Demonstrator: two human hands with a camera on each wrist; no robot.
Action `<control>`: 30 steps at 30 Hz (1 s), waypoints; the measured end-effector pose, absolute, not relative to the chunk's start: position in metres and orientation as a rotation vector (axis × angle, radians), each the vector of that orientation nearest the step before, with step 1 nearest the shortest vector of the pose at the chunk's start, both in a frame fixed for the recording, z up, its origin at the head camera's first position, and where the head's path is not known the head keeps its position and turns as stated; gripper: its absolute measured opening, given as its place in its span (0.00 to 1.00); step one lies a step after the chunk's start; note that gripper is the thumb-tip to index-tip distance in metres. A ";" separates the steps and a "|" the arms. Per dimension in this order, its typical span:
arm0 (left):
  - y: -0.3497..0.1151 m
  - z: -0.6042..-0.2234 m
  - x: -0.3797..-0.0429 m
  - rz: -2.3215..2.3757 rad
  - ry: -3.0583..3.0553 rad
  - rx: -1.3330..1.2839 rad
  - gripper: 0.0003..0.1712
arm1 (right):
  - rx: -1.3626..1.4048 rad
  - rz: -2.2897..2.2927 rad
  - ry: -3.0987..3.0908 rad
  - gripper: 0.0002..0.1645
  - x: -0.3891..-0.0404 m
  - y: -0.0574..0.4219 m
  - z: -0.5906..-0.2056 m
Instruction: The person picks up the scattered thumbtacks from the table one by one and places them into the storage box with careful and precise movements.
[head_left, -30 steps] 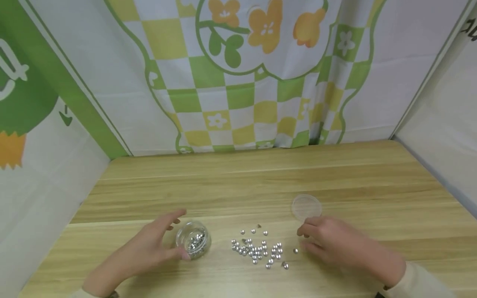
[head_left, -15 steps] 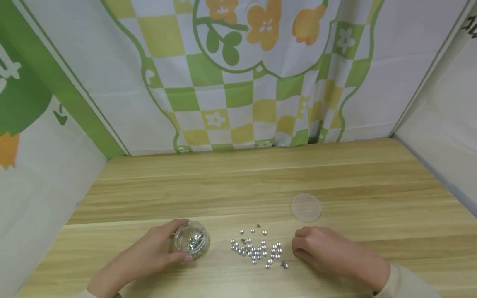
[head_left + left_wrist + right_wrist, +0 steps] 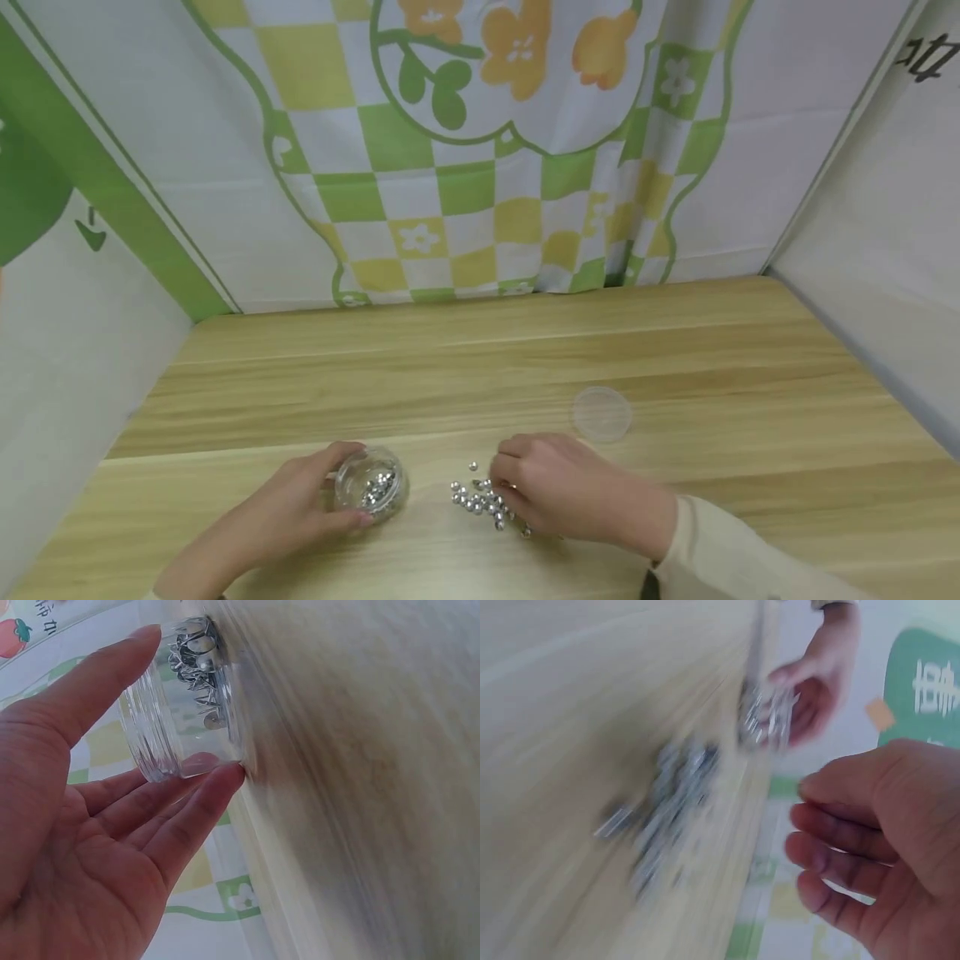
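My left hand holds a round clear jar upright on the table, thumb at the near side and fingers at the far side. Silver dome-headed thumbtacks lie inside it, their pins showing in the left wrist view. Over the right part of a loose pile of thumbtacks is my right hand, partly hiding them. Its thumb and index finger are pinched together, apparently on one thumbtack, of which only a dark speck shows. The pile is blurred in the right wrist view.
A clear round lid lies flat on the wooden table behind my right hand. One thumbtack sits apart at the pile's far side. A checked, flowered curtain hangs along the back edge, with pale walls on both sides.
My right hand has closed its fingers where a lone thumbtack lay, then moved left over the pile. My left hand has come closer round the jar. The head view has shifted slightly.
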State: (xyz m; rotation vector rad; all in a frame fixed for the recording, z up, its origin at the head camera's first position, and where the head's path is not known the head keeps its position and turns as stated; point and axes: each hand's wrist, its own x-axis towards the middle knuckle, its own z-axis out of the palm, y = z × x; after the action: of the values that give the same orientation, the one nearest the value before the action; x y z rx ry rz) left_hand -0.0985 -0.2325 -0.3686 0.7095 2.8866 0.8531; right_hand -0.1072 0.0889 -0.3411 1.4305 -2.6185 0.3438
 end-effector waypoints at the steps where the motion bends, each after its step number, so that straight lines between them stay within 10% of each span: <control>1: -0.234 -0.369 -0.098 0.853 2.887 0.710 0.44 | 1.457 0.352 -2.586 0.04 -0.109 0.076 -0.339; 30: -0.220 -0.365 -0.099 0.835 2.813 0.811 0.42 | 1.478 0.389 -2.529 0.06 -0.144 -0.001 -0.340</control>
State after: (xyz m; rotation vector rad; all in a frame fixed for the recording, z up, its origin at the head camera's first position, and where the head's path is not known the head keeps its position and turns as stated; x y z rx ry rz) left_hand -0.0993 -0.2202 -0.3654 0.8113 2.8129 0.8354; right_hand -0.1439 -0.0015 -0.3403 1.4778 -2.5291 0.3892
